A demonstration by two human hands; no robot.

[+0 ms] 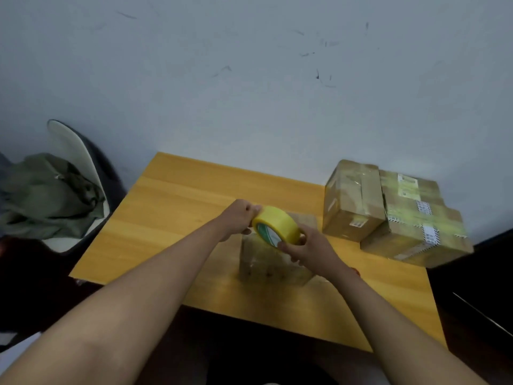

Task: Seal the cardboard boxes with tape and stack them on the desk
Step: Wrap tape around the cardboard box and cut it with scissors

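Note:
A yellow tape roll is held just above a small cardboard box that stands in the middle of the wooden desk. My left hand grips the roll's far left edge with curled fingers. My right hand holds the roll's near right side, fingers wrapped around its rim. The box under the roll is partly hidden by the roll and my right hand. At the desk's back right lie taped cardboard boxes: one taller box and beside it two flatter ones with labels.
A chair with a green cloth draped on it stands left of the desk. A grey wall rises right behind the desk. Dark floor lies along the desk's near and right edges.

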